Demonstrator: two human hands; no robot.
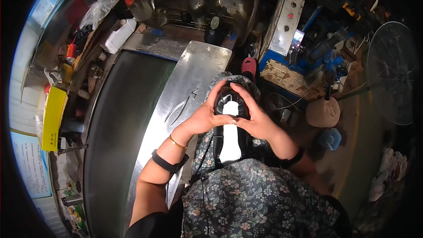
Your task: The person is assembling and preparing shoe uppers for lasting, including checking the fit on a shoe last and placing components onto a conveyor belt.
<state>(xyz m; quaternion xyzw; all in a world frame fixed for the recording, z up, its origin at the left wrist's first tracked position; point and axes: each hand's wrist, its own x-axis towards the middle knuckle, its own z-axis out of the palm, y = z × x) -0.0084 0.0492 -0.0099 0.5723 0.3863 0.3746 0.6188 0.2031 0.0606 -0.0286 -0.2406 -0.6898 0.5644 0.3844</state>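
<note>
On my lap lies a black shoe upper, its underside facing up, with a white insole along its middle. Black material is gathered in folds around the toe end. My left hand is wrapped round the left side of the toe, and my right hand grips the right side. Both thumbs meet across the white insole, while the fingers curve over the far end. A pair of pliers rests on the shiny metal plate to the left of my hands. A floral apron covers my lap.
A dark conveyor belt runs along my left. Beyond it stand a yellow box and a white plastic bottle. At the right are a machine with a button panel, a pinkish jug and a large fan.
</note>
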